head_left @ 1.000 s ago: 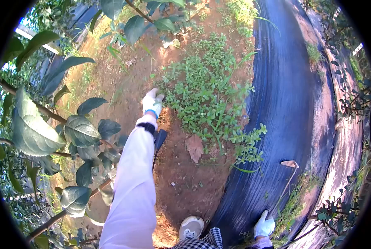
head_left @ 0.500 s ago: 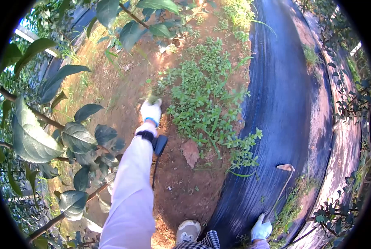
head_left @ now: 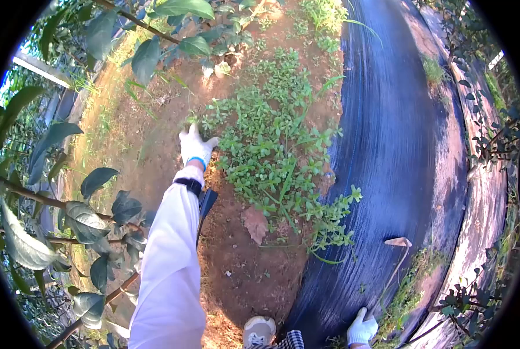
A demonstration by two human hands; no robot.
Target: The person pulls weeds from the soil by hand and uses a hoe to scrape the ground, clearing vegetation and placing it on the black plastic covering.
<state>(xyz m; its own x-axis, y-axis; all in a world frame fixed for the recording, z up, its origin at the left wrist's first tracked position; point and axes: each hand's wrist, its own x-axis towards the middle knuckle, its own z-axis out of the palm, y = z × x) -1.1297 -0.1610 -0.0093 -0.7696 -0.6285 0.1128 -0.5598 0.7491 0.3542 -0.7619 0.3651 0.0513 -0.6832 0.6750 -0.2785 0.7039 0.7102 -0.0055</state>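
Note:
My left hand [head_left: 196,145], in a white glove with a blue cuff, reaches over bare soil at the left edge of a green leafy weed patch [head_left: 271,139]. Its thumb is spread from the fingers. Small green sprigs lie at the fingertips, and no hold on them can be seen. Low at the right, my right hand [head_left: 362,330], also gloved in white, hangs over the edge of the black ground sheet [head_left: 382,145]. Its thumb stands apart, the other fingers are partly hidden, and nothing shows in it.
Leafy branches [head_left: 85,224] reach in close on the left and top. A dry brown leaf [head_left: 254,225] lies on the soil below the weeds. On the sheet is a pale flat piece [head_left: 397,241] with a thin stalk. A shoe [head_left: 258,333] shows at the bottom.
My left hand has shifted left and slightly forward, and its thumb has spread from the fingers. The blurred green bit at its fingertips no longer shows clearly. The whole view has shifted a little.

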